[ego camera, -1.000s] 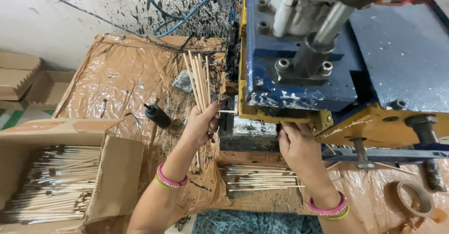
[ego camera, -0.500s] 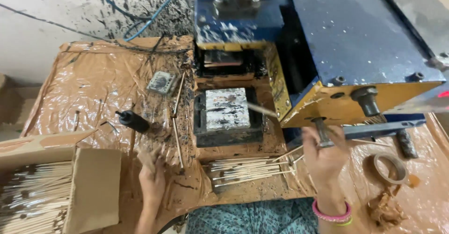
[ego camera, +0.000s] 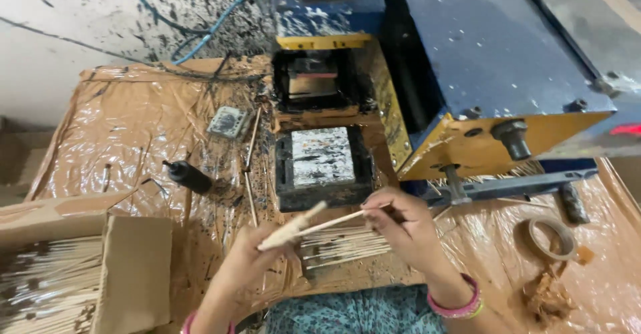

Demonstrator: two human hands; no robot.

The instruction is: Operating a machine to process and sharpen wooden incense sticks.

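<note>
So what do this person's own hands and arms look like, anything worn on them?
Both are bare, with no gloves and no sleeves in view. The right hand has pink bangles with a thin yellow-green one at the wrist. The left hand shows a pink bangle at the frame's lower edge.

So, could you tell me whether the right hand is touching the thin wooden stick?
Touching: the head view shows the right hand pinching one end of the thin wooden stick between its fingertips.
</note>
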